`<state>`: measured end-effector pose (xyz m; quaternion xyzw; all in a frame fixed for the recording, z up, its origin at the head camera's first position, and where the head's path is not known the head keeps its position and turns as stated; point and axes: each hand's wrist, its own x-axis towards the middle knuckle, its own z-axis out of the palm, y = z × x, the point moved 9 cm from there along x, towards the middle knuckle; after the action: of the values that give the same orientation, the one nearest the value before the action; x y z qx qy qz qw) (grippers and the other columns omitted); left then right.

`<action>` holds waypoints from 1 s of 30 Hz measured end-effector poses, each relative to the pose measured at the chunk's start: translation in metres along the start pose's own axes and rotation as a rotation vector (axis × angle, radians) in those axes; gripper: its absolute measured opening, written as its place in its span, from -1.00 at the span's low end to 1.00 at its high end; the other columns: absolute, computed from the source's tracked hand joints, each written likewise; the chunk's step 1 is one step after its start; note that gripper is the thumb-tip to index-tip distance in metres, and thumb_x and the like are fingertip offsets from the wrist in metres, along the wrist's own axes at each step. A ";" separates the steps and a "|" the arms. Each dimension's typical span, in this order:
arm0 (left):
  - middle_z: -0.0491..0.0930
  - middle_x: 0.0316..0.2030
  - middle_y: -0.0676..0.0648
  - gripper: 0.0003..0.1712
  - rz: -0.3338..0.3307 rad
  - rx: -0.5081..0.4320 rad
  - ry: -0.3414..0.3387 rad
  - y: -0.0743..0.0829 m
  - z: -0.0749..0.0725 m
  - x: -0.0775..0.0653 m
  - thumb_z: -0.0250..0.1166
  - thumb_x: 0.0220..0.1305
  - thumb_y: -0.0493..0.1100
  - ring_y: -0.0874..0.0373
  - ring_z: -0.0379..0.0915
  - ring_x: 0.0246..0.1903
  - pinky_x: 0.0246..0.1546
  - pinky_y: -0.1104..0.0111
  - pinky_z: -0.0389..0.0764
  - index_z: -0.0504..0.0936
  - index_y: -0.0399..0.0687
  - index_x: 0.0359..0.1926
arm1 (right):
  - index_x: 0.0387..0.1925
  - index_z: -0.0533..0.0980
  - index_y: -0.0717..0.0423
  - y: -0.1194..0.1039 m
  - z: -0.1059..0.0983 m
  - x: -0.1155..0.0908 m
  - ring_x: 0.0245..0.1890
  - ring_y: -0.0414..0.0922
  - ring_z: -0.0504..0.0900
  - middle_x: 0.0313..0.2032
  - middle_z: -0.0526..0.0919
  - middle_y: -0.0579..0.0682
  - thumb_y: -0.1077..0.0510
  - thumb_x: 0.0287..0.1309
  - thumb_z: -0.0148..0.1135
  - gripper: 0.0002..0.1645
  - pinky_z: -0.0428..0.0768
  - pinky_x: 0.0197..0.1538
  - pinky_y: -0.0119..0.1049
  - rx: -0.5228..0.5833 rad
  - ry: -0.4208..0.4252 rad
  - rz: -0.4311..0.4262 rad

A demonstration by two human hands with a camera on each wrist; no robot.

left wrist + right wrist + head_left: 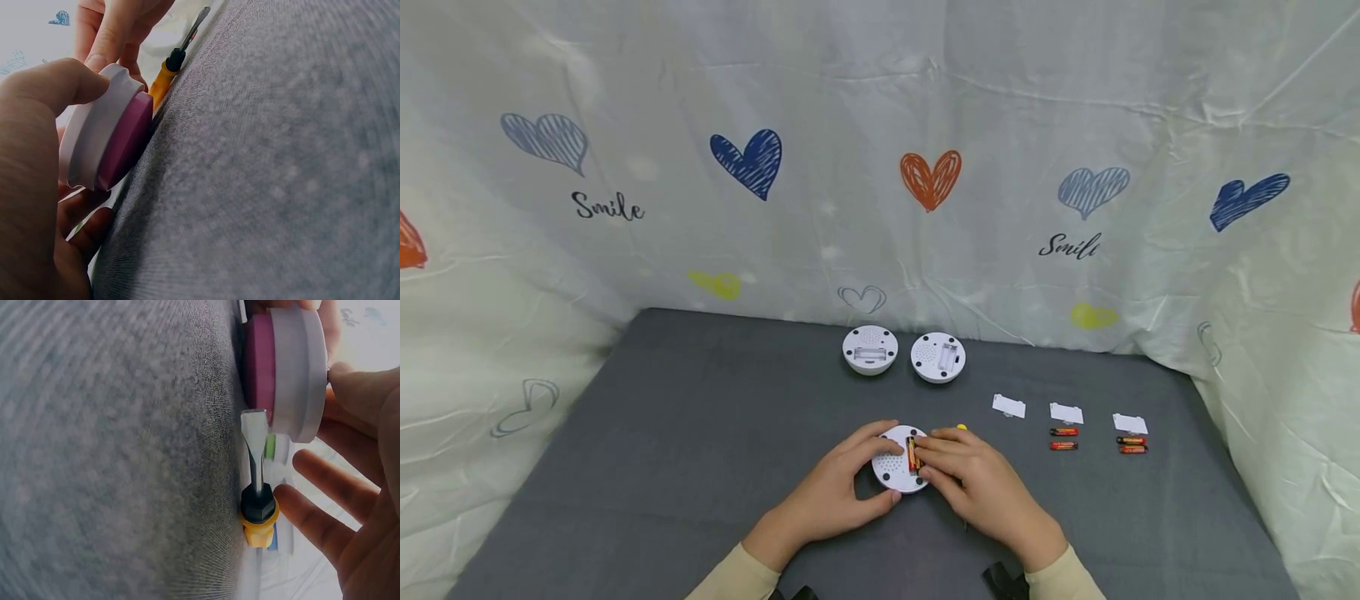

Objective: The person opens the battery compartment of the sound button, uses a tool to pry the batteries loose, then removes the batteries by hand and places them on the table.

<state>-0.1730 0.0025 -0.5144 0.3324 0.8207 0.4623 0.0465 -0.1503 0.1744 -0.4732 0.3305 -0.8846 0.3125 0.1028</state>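
Observation:
My left hand (838,477) grips a round white device (891,477), its thumb at the near edge and its fingers round the far side. The perforated underside with dark feet faces up, and a pink part (128,140) shows below in the left wrist view. A red-and-black battery (912,456) lies at the battery compartment. With thumb and fingertips my right hand (973,471) pinches at the battery, partly hiding it and the compartment. Beside the device, close to the right hand, lies a flat-bladed screwdriver (257,503) with a yellow handle.
Two similar white devices, a left one (870,350) and a right one (937,358), stand at the table's back with their compartments uncovered. On the right lie three white covers (1066,413) and several batteries (1063,446). A printed curtain (820,242) hangs behind the grey table (700,400).

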 end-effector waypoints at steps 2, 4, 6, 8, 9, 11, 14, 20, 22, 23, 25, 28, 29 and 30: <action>0.35 0.59 0.01 -0.44 -0.005 -0.010 -0.007 -0.001 0.001 0.000 0.59 0.34 -0.01 0.09 0.31 0.55 0.44 -0.05 0.47 0.61 0.31 0.30 | 0.25 0.75 0.00 -0.001 0.000 0.000 0.30 0.01 0.66 0.25 0.76 -0.13 0.09 0.44 0.49 -0.59 0.63 0.33 0.06 0.001 0.001 -0.006; 0.35 0.60 0.02 -0.44 -0.006 -0.013 -0.012 -0.002 0.002 0.000 0.58 0.35 0.00 0.09 0.30 0.55 0.43 -0.06 0.48 0.61 0.34 0.31 | 0.24 0.76 0.00 -0.001 0.000 0.000 0.29 -0.02 0.66 0.24 0.76 -0.14 0.08 0.43 0.50 -0.60 0.63 0.32 0.06 0.004 -0.006 -0.007; 0.34 0.60 0.03 -0.44 -0.011 -0.016 -0.016 -0.002 0.003 0.000 0.58 0.36 0.01 0.09 0.30 0.55 0.42 -0.07 0.49 0.60 0.36 0.31 | 0.22 0.76 -0.01 -0.001 0.000 -0.001 0.28 -0.06 0.66 0.24 0.76 -0.15 0.08 0.41 0.51 -0.60 0.64 0.32 0.05 0.015 -0.010 -0.005; 0.34 0.60 0.03 -0.44 -0.014 -0.015 -0.017 -0.003 0.003 -0.001 0.58 0.36 0.01 0.09 0.30 0.55 0.41 -0.07 0.50 0.60 0.38 0.31 | 0.21 0.77 -0.01 -0.002 -0.001 -0.001 0.26 -0.08 0.67 0.22 0.76 -0.15 0.10 0.40 0.52 -0.61 0.65 0.30 0.03 0.025 -0.001 -0.009; 0.34 0.60 0.04 -0.44 -0.014 -0.014 -0.017 -0.003 0.003 -0.001 0.58 0.35 0.00 0.09 0.31 0.54 0.41 -0.07 0.50 0.60 0.38 0.31 | 0.21 0.77 -0.01 -0.003 -0.001 -0.001 0.24 -0.10 0.67 0.20 0.77 -0.15 0.10 0.41 0.52 -0.62 0.66 0.28 0.01 0.032 0.006 -0.011; 0.35 0.60 0.03 -0.43 -0.014 -0.012 -0.016 -0.002 0.002 -0.001 0.58 0.34 -0.01 0.09 0.31 0.54 0.41 -0.07 0.50 0.60 0.38 0.30 | 0.20 0.76 0.01 -0.004 -0.002 0.000 0.19 -0.12 0.68 0.17 0.78 -0.15 0.12 0.42 0.50 -0.63 0.68 0.24 -0.03 0.040 0.027 -0.019; 0.35 0.59 0.02 -0.43 -0.007 -0.008 -0.012 -0.001 0.001 -0.001 0.59 0.33 -0.04 0.09 0.32 0.54 0.41 -0.06 0.50 0.61 0.36 0.29 | 0.20 0.76 0.00 -0.006 -0.004 0.001 0.15 -0.15 0.68 0.13 0.79 -0.16 0.13 0.45 0.47 -0.66 0.69 0.19 -0.09 0.049 0.052 -0.021; 0.36 0.59 0.01 -0.44 -0.010 -0.008 -0.003 0.000 0.000 -0.002 0.59 0.33 -0.05 0.10 0.33 0.53 0.41 -0.04 0.50 0.61 0.35 0.28 | 0.10 0.78 -0.04 -0.008 -0.004 0.002 0.12 -0.16 0.67 0.08 0.80 -0.20 0.12 0.46 0.47 -0.75 0.68 0.19 -0.10 0.065 0.066 -0.040; 0.36 0.59 0.02 -0.44 -0.013 -0.011 -0.001 0.000 -0.001 -0.002 0.59 0.33 -0.05 0.10 0.33 0.53 0.41 -0.05 0.50 0.61 0.36 0.28 | 0.07 0.78 -0.06 -0.008 -0.003 0.001 0.14 -0.17 0.66 0.08 0.79 -0.20 0.11 0.44 0.48 -0.77 0.67 0.20 -0.10 0.064 0.058 -0.049; 0.36 0.59 0.02 -0.44 -0.014 -0.012 -0.002 -0.001 0.000 -0.002 0.59 0.33 -0.04 0.10 0.32 0.53 0.41 -0.05 0.50 0.61 0.37 0.28 | 0.06 0.79 -0.06 -0.008 -0.003 0.001 0.14 -0.17 0.66 0.09 0.78 -0.20 0.10 0.44 0.49 -0.78 0.66 0.21 -0.10 0.065 0.052 -0.053; 0.35 0.59 0.02 -0.44 -0.014 -0.014 -0.003 -0.001 0.000 -0.002 0.59 0.34 -0.04 0.10 0.32 0.53 0.41 -0.06 0.50 0.61 0.38 0.29 | 0.05 0.79 -0.08 -0.009 -0.003 0.001 0.15 -0.16 0.65 0.09 0.77 -0.19 0.09 0.43 0.50 -0.79 0.66 0.21 -0.10 0.072 0.041 -0.061; 0.35 0.59 0.03 -0.43 -0.008 -0.015 -0.005 -0.002 0.000 -0.002 0.59 0.34 -0.03 0.09 0.32 0.54 0.41 -0.06 0.50 0.60 0.39 0.30 | 0.06 0.79 -0.09 -0.010 -0.004 0.000 0.16 -0.14 0.64 0.11 0.76 -0.17 0.09 0.42 0.51 -0.76 0.64 0.23 -0.06 0.088 0.027 -0.071; 0.35 0.60 0.03 -0.42 -0.006 -0.013 -0.005 -0.002 0.000 -0.002 0.58 0.35 -0.03 0.09 0.32 0.53 0.41 -0.06 0.50 0.60 0.40 0.31 | 0.07 0.80 -0.10 -0.010 -0.005 0.000 0.16 -0.14 0.64 0.11 0.76 -0.17 0.09 0.41 0.51 -0.76 0.64 0.25 -0.05 0.091 0.023 -0.075; 0.35 0.59 0.03 -0.42 -0.001 -0.012 -0.003 -0.002 0.001 -0.002 0.58 0.35 -0.03 0.08 0.33 0.53 0.41 -0.06 0.50 0.60 0.40 0.31 | 0.07 0.80 -0.10 -0.011 -0.005 0.000 0.16 -0.13 0.64 0.10 0.76 -0.17 0.09 0.41 0.51 -0.75 0.63 0.26 -0.03 0.093 0.020 -0.079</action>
<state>-0.1722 0.0011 -0.5166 0.3322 0.8181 0.4667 0.0500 -0.1430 0.1714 -0.4639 0.3663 -0.8543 0.3524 0.1085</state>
